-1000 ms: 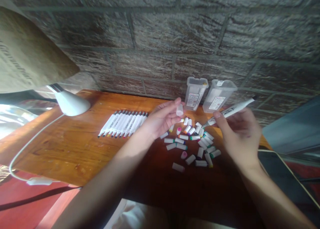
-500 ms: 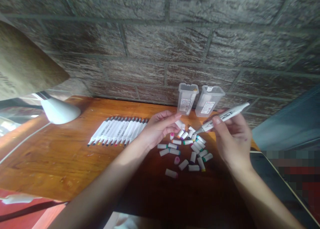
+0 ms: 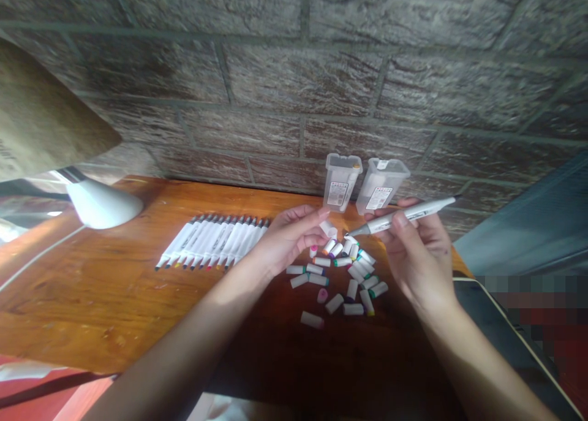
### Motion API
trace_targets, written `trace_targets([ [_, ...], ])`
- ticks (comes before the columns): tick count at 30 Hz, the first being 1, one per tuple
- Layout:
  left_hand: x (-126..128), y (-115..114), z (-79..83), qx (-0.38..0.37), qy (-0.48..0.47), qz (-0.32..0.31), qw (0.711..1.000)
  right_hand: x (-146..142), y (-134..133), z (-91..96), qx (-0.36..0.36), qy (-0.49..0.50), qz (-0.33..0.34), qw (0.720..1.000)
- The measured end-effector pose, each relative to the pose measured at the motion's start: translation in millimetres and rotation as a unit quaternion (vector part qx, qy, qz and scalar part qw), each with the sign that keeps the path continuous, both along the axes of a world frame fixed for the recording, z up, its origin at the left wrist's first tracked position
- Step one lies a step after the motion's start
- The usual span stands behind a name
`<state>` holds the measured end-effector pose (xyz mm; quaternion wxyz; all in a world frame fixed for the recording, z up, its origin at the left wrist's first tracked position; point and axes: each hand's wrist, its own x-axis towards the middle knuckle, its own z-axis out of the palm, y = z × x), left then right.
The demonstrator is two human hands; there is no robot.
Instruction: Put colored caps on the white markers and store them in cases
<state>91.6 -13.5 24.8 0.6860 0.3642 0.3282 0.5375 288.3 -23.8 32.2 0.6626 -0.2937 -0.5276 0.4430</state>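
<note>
A rough stone-block wall [image 3: 257,78] runs behind your wooden table [image 3: 82,286], close along its back edge. At the back left corner stands a lamp [image 3: 103,203], perhaps kept there so its base stays out of your working space. Right of it, nearer the back edge than the front, white markers [image 3: 211,243] lie side by side, bare ends lined up and slanting the same way, probably so you can compare them; your forearm hides the row's right end.

Your left hand [image 3: 296,234] pinches a white cap [image 3: 329,229] between thumb and fingers, above the table toward its back edge, apparently leaving the cap's end free to meet a marker. Below and right of it, loose caps [image 3: 318,279] lie scattered, likely spread so their coloured ends can be read. Behind them, two clear containers [image 3: 342,182] stand upright at the back edge, seemingly out of your reach path.

Your right hand [image 3: 422,249] grasps one marker [image 3: 379,223] mid-barrel, thumb on top, its grey end aimed at the cap but apart from it. By the right edge lies a dark flat device [image 3: 496,323], clear of the caps.
</note>
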Motion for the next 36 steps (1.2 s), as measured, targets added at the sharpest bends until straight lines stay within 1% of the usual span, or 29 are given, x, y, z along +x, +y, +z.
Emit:
trace_targets([
  [5,0.0,-0.9,-0.1,0.005,0.002,-0.003,1.000,0.0,0.5,0.2,-0.004,-0.002,-0.016,1.000],
  [7,0.4,-1.1,-0.3,0.016,0.012,0.004,1.000,1.1,1.2,-0.3,-0.005,-0.025,-0.028,0.999],
  [9,1.3,-1.5,-0.7,0.051,0.027,0.025,0.998,2.3,1.7,-1.6,-0.013,-0.074,-0.029,0.997],
  [12,3.0,-3.6,-0.6,0.130,0.075,0.089,0.985,2.5,1.2,-4.7,-0.019,-0.158,0.006,0.987],
  [14,3.9,-6.6,0.3,0.176,0.132,0.136,0.966,1.8,-0.2,-7.4,0.000,-0.195,0.025,0.980],
  [15,4.2,-8.6,1.1,0.201,0.165,0.160,0.952,1.4,-1.0,-8.7,0.014,-0.218,0.022,0.976],
  [18,4.8,-15.8,3.7,0.301,0.255,0.205,0.896,1.6,-3.1,-11.4,0.049,-0.305,-0.039,0.950],
  [20,5.5,-20.0,4.8,0.351,0.287,0.211,0.866,2.5,-3.5,-12.2,0.064,-0.349,-0.079,0.931],
  [22,6.8,-22.9,4.6,0.360,0.293,0.206,0.861,3.4,-3.0,-12.8,0.078,-0.365,-0.092,0.923],
  [25,9.0,-24.1,2.2,0.342,0.282,0.201,0.873,4.1,-1.8,-13.8,0.093,-0.366,-0.088,0.922],
  [27,9.8,-23.7,0.3,0.344,0.271,0.204,0.876,4.0,-1.2,-14.5,0.095,-0.362,-0.084,0.923],
  [36,8.3,-25.2,0.6,0.367,0.287,0.212,0.859,3.8,-1.2,-14.6,0.089,-0.359,-0.077,0.926],
])
